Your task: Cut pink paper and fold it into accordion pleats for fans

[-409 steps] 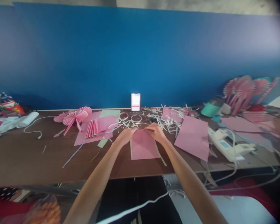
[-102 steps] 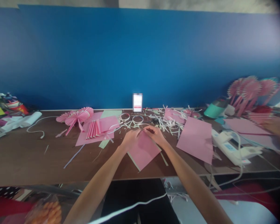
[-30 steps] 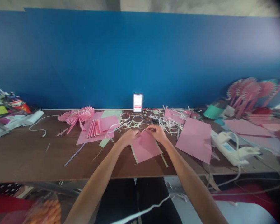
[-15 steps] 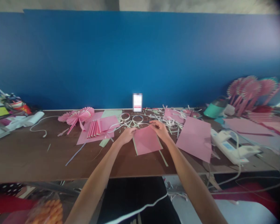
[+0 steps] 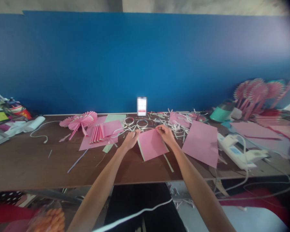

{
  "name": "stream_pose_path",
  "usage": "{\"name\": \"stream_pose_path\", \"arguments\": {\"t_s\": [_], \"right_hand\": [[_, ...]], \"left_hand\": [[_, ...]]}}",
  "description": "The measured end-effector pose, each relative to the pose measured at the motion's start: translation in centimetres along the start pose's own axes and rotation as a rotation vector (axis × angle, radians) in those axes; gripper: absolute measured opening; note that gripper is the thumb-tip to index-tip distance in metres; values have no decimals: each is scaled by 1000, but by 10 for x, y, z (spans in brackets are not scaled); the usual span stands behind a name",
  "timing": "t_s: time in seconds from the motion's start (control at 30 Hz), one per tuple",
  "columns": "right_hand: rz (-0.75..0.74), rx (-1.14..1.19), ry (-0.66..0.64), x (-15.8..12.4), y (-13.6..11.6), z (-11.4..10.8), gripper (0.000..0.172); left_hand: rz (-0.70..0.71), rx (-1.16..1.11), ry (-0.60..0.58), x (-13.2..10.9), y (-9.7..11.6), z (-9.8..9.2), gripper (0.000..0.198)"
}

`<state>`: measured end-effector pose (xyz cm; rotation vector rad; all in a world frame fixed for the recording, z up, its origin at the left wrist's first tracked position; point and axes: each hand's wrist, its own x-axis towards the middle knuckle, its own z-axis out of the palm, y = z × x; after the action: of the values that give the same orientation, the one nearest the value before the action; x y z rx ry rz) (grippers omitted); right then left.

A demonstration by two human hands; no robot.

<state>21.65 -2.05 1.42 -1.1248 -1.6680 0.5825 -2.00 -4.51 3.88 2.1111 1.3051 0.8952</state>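
Observation:
A sheet of pink paper with pale strips along its side edges lies tilted in front of me. At its far left corner, my left hand is closed with thumb and fingers pinched on the edge. My right hand pinches the far right corner, fingers bent over it. A narrow pale strip sticks out from beneath the near right corner. Just beyond the hands lie tape rolls and a tangle of white paper strips.
To the left are pleated pink paper and pink paper fans. On the right lie another pink sheet, a power strip with cables and a green container. A phone stands against the blue partition.
The pink sheet has turned slightly between my hands, its near left corner shifting a little to the right. Both hands stay at its far corners.

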Motion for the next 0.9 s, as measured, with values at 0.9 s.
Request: {"name": "stream_pose_path", "arguments": {"t_s": [0.9], "right_hand": [[-30, 119, -136, -4, -17, 12, 23]], "left_hand": [[77, 58, -286, 0, -2, 9, 42]]}}
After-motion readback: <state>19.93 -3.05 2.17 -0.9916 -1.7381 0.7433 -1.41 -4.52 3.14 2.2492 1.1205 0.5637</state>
